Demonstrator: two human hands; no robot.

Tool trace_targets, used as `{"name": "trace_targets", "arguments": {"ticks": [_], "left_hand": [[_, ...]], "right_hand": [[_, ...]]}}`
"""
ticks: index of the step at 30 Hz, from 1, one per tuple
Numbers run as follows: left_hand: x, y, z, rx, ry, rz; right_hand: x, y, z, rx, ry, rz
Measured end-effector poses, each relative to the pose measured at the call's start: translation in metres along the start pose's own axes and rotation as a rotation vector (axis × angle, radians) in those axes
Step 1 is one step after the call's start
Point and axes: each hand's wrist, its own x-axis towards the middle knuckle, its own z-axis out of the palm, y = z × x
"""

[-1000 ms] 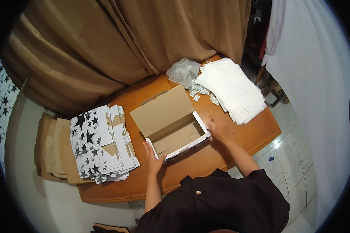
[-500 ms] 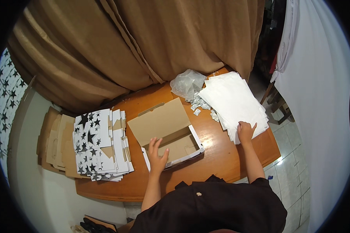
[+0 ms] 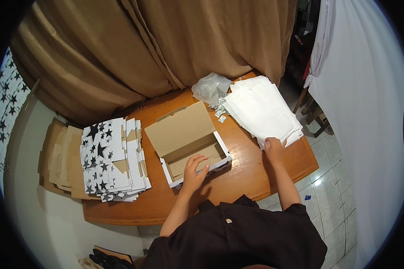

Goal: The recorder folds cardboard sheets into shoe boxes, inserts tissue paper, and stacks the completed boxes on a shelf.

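Right of centre, the right hand (image 3: 274, 151), grip unclear, should part white paper sheets (image 3: 261, 109) gently; the empty left hand (image 3: 194, 174) overhangs a cardboard box (image 3: 183, 133).

The left hand (image 3: 194, 175) hides part of the front wall and inside of the open box (image 3: 179, 127), and the right hand (image 3: 274, 149) covers a near corner of the paper stack (image 3: 262, 110), so its grip cannot be told. A blue scrap (image 3: 307, 197) on the floor is too small to identify; the lower edge cuts off some dark objects (image 3: 107, 259).
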Motion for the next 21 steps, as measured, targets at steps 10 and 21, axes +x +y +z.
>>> {"name": "trace_targets", "arguments": {"ticks": [10, 21], "left_hand": [[-0.009, 0.028, 0.036, -0.008, -0.169, -0.2], [0.007, -0.023, 0.047, -0.264, -0.273, -0.414]], "right_hand": [[-0.092, -0.098, -0.07, 0.517, -0.023, -0.156], [-0.13, -0.139, -0.09, 0.683, -0.427, -0.449]]}}
